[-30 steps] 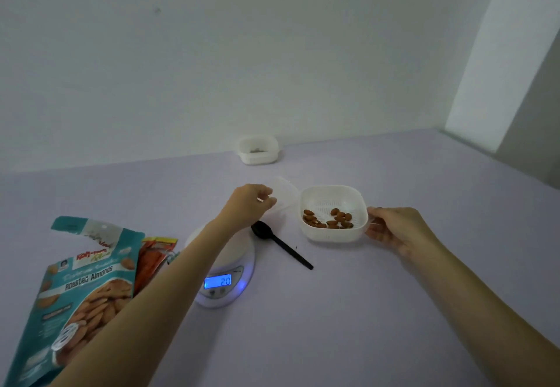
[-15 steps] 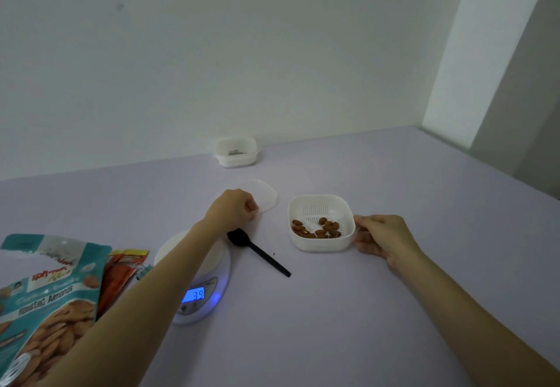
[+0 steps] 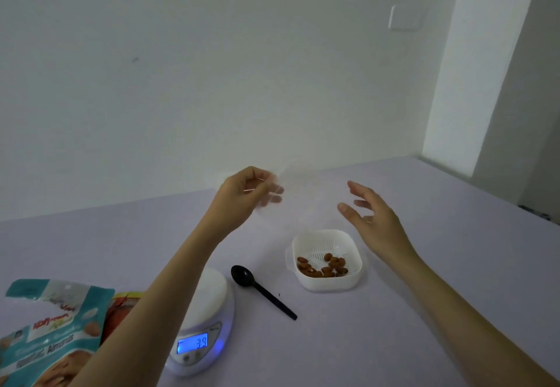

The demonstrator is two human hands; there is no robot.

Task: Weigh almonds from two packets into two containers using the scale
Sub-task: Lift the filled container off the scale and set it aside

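Note:
A white square container (image 3: 327,261) holding several almonds (image 3: 325,266) stands on the table. Above and behind it my left hand (image 3: 247,192) pinches a clear, motion-blurred lid (image 3: 295,186) held up in the air. My right hand (image 3: 368,214) hovers open to the lid's right, above the container, touching nothing. The white scale (image 3: 203,320) sits at the lower left, its blue display reading 39, partly under my left forearm. A teal roasted-almonds packet (image 3: 51,335) and an orange packet (image 3: 121,311) lie at the far left.
A black plastic spoon (image 3: 260,289) lies between the scale and the container. The lilac table (image 3: 394,326) runs back to a white wall; a wall switch (image 3: 404,17) is high on the right.
My left hand has lifted the clear lid off the table into the air. My right hand let go of the container and rose, open. The view tilted upward, and the second container is out of sight.

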